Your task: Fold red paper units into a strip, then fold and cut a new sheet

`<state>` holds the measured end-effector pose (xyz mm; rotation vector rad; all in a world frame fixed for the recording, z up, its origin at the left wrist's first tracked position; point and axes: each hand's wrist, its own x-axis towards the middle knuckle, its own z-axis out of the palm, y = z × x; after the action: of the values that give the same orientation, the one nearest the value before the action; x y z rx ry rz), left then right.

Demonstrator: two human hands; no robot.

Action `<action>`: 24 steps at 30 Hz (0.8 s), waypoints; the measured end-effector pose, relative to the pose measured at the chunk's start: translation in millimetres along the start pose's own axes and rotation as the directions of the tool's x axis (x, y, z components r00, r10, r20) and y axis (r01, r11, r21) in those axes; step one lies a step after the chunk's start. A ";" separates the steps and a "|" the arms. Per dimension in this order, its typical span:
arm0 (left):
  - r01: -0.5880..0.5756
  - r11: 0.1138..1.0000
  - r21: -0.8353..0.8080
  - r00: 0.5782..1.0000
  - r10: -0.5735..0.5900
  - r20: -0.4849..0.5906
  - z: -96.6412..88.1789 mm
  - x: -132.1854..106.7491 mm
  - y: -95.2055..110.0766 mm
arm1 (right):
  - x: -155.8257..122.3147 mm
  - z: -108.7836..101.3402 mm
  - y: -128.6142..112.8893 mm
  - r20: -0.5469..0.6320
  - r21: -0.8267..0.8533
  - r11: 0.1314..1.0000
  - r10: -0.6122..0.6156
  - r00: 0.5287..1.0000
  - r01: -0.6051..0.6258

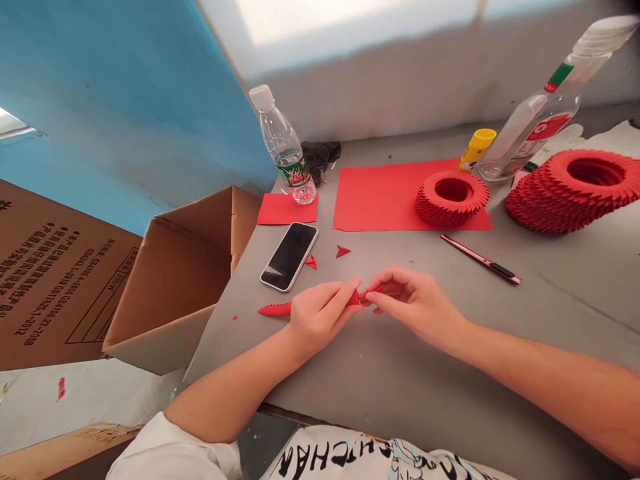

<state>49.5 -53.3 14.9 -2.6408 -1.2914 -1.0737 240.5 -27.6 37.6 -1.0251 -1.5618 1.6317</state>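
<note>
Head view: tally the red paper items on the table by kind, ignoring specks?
Sheets: 2 (large, small)
Folded rings: 2 (smaller, larger)
Loose triangles: 2 (left, right)
Folded strip in left hand: 1
Total: 7

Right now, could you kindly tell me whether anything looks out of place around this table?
Yes: a red scrap lies on the white sheet beside the cardboard box, apart from the red paper on the table.

Matt red folded paper point(275, 309) is laid against a smooth grey surface point(430, 393), near a glossy glass phone screen point(289, 257) and a matt cardboard box point(170, 280).
</note>
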 end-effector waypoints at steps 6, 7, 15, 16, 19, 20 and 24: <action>-0.032 0.999 0.001 0.999 0.032 -0.034 2.0 -0.8 0.2 | -2.9 2.8 0.5 -0.060 -0.087 0.996 -0.007 0.998 0.002; -0.036 0.999 0.008 0.998 0.036 -0.045 2.7 -0.8 -0.1 | -3.7 3.3 -0.2 -0.078 -0.126 0.992 -0.019 0.997 0.009; -0.078 0.991 0.109 0.991 0.089 -0.100 4.5 0.4 -1.7 | -6.4 6.2 -0.7 -0.108 -0.315 0.943 -0.146 0.983 0.106; -0.077 0.990 0.114 0.991 0.089 -0.098 4.3 0.4 -1.8 | -6.3 6.0 0.0 -0.112 -0.330 0.937 -0.159 0.981 0.115; -0.071 0.990 0.121 0.992 0.083 -0.090 4.5 -0.4 -2.2 | -6.0 4.9 2.2 -0.118 -0.341 0.932 -0.176 0.977 0.127; -0.068 0.990 0.121 0.993 0.079 -0.087 4.7 -0.8 -2.4 | -5.9 4.6 2.7 -0.120 -0.337 0.933 -0.174 0.978 0.124; -0.062 0.990 0.124 0.994 0.072 -0.078 5.4 -1.7 -2.9 | -5.6 4.4 3.9 -0.110 -0.348 0.929 -0.173 0.979 0.125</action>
<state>49.9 -50.9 8.9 -2.5056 -1.2022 -1.0475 239.6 -35.0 34.2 -1.1369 -1.8164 1.1853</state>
